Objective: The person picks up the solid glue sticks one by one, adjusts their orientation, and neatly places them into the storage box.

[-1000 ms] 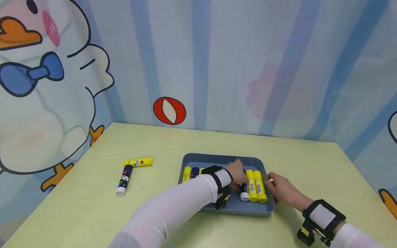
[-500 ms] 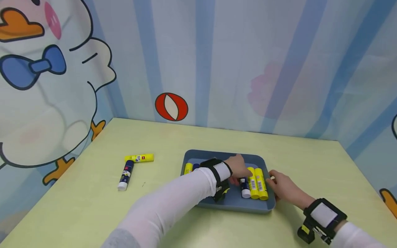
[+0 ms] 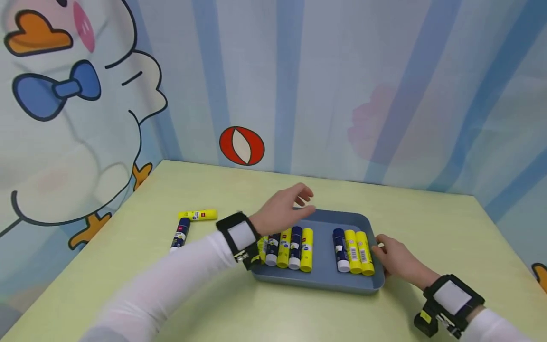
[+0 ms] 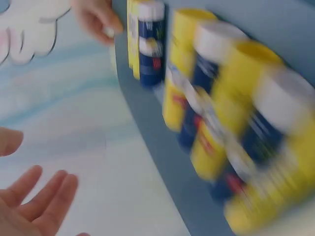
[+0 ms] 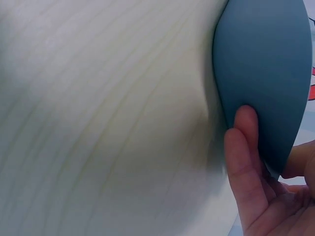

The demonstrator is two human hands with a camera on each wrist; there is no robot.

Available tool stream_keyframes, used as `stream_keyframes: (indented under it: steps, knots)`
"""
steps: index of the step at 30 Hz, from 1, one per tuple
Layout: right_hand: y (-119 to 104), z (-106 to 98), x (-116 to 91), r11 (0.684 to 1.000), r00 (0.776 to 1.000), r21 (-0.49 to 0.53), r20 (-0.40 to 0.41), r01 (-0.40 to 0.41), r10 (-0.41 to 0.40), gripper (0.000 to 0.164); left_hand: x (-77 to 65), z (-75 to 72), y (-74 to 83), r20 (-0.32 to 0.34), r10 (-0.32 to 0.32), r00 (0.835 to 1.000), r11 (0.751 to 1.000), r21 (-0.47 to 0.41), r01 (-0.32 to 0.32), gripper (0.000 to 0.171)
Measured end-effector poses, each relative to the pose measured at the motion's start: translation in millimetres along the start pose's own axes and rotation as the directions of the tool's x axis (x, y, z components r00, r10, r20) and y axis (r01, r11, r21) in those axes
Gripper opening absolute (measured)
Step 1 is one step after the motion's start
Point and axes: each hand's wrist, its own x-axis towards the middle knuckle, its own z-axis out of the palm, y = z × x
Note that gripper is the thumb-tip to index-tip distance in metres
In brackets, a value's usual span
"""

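Observation:
A shallow blue-grey tray (image 3: pixel 323 251) holds a row of glue sticks. At its left lie several yellow and navy sticks in alternation, a yellow glue stick (image 3: pixel 306 251) being the rightmost of them. After a gap come a navy glue stick (image 3: pixel 340 251) and two yellow ones (image 3: pixel 365 254) near the right wall. My left hand (image 3: pixel 282 208) is over the tray's back left part, fingers spread and holding nothing. With thumb over the rim and fingers against the outer wall, my right hand (image 5: pixel 263 201) grips the tray's right side.
On the table left of the tray lie a yellow glue stick (image 3: pixel 197 215) and a navy glue stick (image 3: pixel 181 230), the latter's lower end hidden by my left sleeve. A printed cartoon curtain (image 3: pixel 325 95) rises along the table's back edge.
My left hand has lifted away from the navy glue stick beside the right-hand yellow ones and moved left and back, uncovering the left group. The right hand stays on the tray's side.

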Motion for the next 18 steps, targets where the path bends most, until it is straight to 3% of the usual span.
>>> stream_keyframes:
  steps: [2,5,8,10,14,18]
  knots:
    - [0.9,-1.0,0.2,1.0,1.0,0.006,0.0,-0.003,0.003,0.024,-12.2,-16.8,-14.1,-0.09,0.023,0.996,1.0,0.023,-0.021,0.028]
    - [1.7,-0.5,0.6,1.0,1.0,0.009,0.0,-0.01,0.01,0.024,-35.1,-42.0,-39.1,-0.216,0.004,0.976,0.997,0.073,0.012,0.024]
    - [1.1,0.3,0.8,1.0,1.0,0.001,0.0,-0.008,0.008,0.024,-63.5,-68.7,-63.7,-0.301,-0.047,0.953,0.983,0.153,0.097,0.026]
    - [0.1,0.3,0.9,1.0,1.0,0.0,0.002,-0.004,0.004,0.024,-83.8,-86.5,-78.8,-0.328,-0.1,0.939,0.961,0.212,0.176,0.031]
    - [-0.5,-0.4,0.8,1.0,1.0,0.007,0.008,0.006,-0.006,0.024,-119.6,-114.5,-106.0,-0.321,-0.281,0.905,0.869,0.315,0.381,0.059]
    - [0.7,-0.5,0.1,1.0,1.0,0.005,0.001,0.012,-0.012,0.023,-138.8,-123.3,-127.7,-0.265,-0.459,0.848,0.759,0.379,0.529,0.089]
